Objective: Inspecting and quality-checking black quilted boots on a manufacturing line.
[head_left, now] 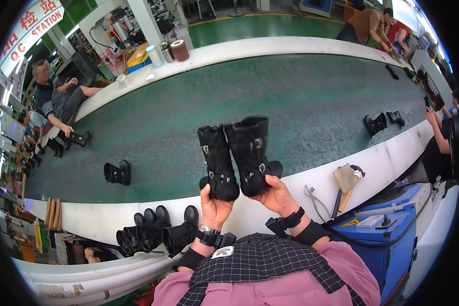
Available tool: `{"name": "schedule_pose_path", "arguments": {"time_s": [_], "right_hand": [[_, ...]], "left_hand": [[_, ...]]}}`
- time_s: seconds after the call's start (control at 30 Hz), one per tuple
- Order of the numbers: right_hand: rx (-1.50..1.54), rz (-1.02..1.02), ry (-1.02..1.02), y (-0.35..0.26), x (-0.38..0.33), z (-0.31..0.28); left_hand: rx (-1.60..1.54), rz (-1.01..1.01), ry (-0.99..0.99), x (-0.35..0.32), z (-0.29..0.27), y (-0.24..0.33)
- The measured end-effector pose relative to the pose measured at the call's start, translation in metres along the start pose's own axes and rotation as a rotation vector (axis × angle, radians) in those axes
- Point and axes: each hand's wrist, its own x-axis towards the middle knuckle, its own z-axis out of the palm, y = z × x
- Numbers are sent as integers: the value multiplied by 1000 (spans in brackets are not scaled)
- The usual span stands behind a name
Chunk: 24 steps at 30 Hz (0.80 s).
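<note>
Head view shows two small black boots held up in the middle, over the near side of the green belt (178, 92). The left hand (217, 208) grips the left boot (217, 160) low down at the heel. The right hand (281, 198) grips the right boot (250, 153) low down too, with the thumb at the heel. Both hands are closed on the boots, but some fingers are hidden, so I cannot tell just how they wrap underneath. The boots stand upright, heels toward the person. Their tops come close together, with a thin gap lower down.

From the held boots, a row of standing boots (155, 229) is between 7 and 8 o'clock on the white ledge (99, 217). More boots (118, 173) lie on the belt at 9 o'clock. Pliers (319, 204) lie on the ledge at 4 o'clock.

My guess is that this step is looking over the two boots as a pair. The next move likely calls for keeping them level and turning them gently, or setting them down together.
</note>
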Motion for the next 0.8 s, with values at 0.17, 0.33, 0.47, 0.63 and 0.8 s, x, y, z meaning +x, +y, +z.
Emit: {"name": "schedule_pose_path", "arguments": {"time_s": [0.17, 0.33, 0.47, 0.63, 0.8], "right_hand": [[-172, -11, -260, -12, 5, 8], [-101, 19, -97, -6, 18, 8], [-74, 68, -36, 4, 20, -1], [-85, 30, -30, 11, 29, -11], [-82, 57, 76, 19, 37, -22]], "left_hand": [[85, -66, -248, -6, 18, 2], [376, -270, -37, 1, 27, 0], [463, -180, -60, 1, 29, 1], [568, -41, -85, -3, 36, 3], [682, 23, -114, -4, 26, 2]]}}
